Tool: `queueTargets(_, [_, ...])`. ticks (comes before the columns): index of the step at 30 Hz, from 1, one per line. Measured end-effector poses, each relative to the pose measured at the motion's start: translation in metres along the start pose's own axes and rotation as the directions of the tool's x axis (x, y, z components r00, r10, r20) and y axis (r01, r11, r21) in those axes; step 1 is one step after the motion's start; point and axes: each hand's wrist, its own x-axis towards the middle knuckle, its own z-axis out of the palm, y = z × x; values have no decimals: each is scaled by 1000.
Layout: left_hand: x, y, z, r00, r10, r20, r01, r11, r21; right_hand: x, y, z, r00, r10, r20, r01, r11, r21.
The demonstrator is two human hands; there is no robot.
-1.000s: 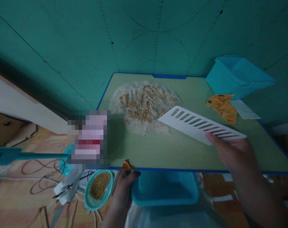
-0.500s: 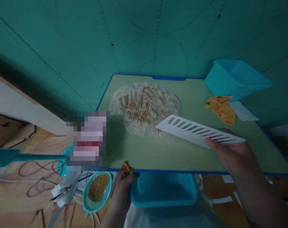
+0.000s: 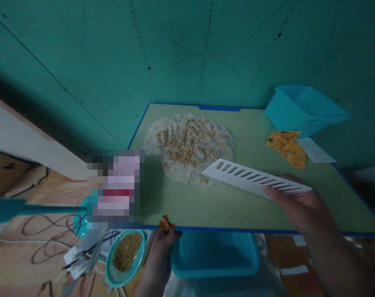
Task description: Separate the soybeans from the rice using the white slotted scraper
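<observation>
My right hand (image 3: 301, 204) is closed on the right end of a white slotted plastic strip (image 3: 230, 180), thumb on top. The strip's pointed left end reaches over the lower right edge of a pile of white grains (image 3: 181, 176). Yellow beans (image 3: 182, 157) lie scattered over the middle of that pile. Below the table's front edge, my left hand (image 3: 159, 255) has its thumb at the left rim of a blue plastic bin (image 3: 218, 273); its other fingers are mostly hidden. A piece of orange tape (image 3: 166, 225) sticks up from the table edge just above this hand.
A pale green table (image 3: 237, 214) with a blue border stands against a green wall. At its right are a blue tub (image 3: 283, 113), a yellow cloth (image 3: 288, 148) and a white card (image 3: 317, 150). A bowl of beans (image 3: 125, 251) and cables are lower left. A pixelated object (image 3: 119, 185) overlaps the left edge.
The whole view has shifted slightly, so the table sits lower in the picture. My right hand and the slotted strip have moved a little left. My left hand stays by the bin rim.
</observation>
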Motion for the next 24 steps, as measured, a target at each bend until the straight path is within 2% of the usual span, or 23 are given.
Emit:
queueTargets(3, [0,0,0,1000,-13,-6,13,1000,2,-3,-3,2,997,75,4,-75,997,35])
queueTargets(5, [1,1,0,1000,20,-20,-20,1000,10,-5,-7,3,994,106,25,-107,992,61])
queueTargets(8, [2,2,1,997,72,-40,-71,997,28,-6,-8,3,995,94,18,-95,994,59])
queueTargets(14, [1,4,3,999,34,-32,-33,999,22,-6,-6,4,996,93,17,-94,992,89])
queueTargets(18, [0,5,4,994,80,-70,-76,995,64,-9,-9,6,994,99,35,-103,985,137])
queueTargets(24, [4,3,-1,994,106,-17,-106,993,43,-6,-13,7,993,116,36,-119,986,119])
